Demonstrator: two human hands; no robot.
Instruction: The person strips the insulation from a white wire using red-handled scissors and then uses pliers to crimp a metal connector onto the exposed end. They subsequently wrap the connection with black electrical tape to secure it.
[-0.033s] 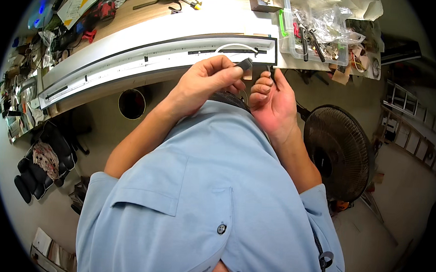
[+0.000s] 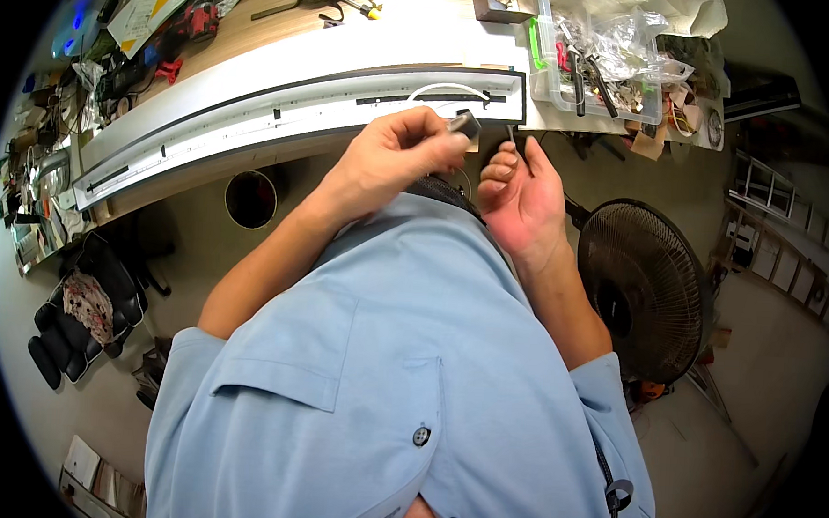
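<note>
My left hand (image 2: 396, 155) pinches a small dark block-shaped piece (image 2: 465, 124) between thumb and fingers. One face of the piece looks greyish, and blur hides its detail. A little to the right, my right hand (image 2: 523, 194) has its fingers curled around a thin dark rod-like thing (image 2: 511, 133), whose kind I cannot make out. Just beyond both hands lies a long black-edged white channel (image 2: 319, 113) on the bench. Inside its right end are a curved white cable (image 2: 450, 86) and a dark strip (image 2: 385, 99).
A clear plastic bin (image 2: 643, 107) with pliers and bags stands at the right of the bench. A red drill (image 2: 200, 21) lies at the far left. Below the bench edge are a round bin (image 2: 251, 199), a black fan (image 2: 643, 290) and a black chair (image 2: 84, 312).
The small piece in my left hand has turned, showing a greyish face, and the left thumb has shifted slightly. My right hand has barely moved.
</note>
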